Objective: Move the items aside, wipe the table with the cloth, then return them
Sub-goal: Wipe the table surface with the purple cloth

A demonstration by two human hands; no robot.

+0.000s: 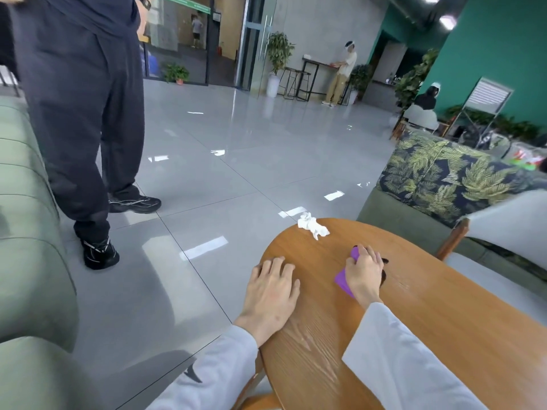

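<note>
A purple cloth (343,280) lies flat on the oval wooden table (429,315). My right hand (364,270) presses down on it, fingers curled over its far end, and most of the cloth is hidden under the palm. My left hand (273,288) rests flat on the table's left rim, fingers spread, holding nothing. A crumpled white tissue (312,225) sits at the table's far edge, apart from both hands. A small dark object (384,269) peeks out just right of my right hand; what it is cannot be told.
A person in dark trousers and black shoes (85,143) stands on the grey tiled floor to the left. A green sofa (26,232) runs along the left. A leaf-patterned sofa (444,176) and a wooden chair (455,236) stand right of the table.
</note>
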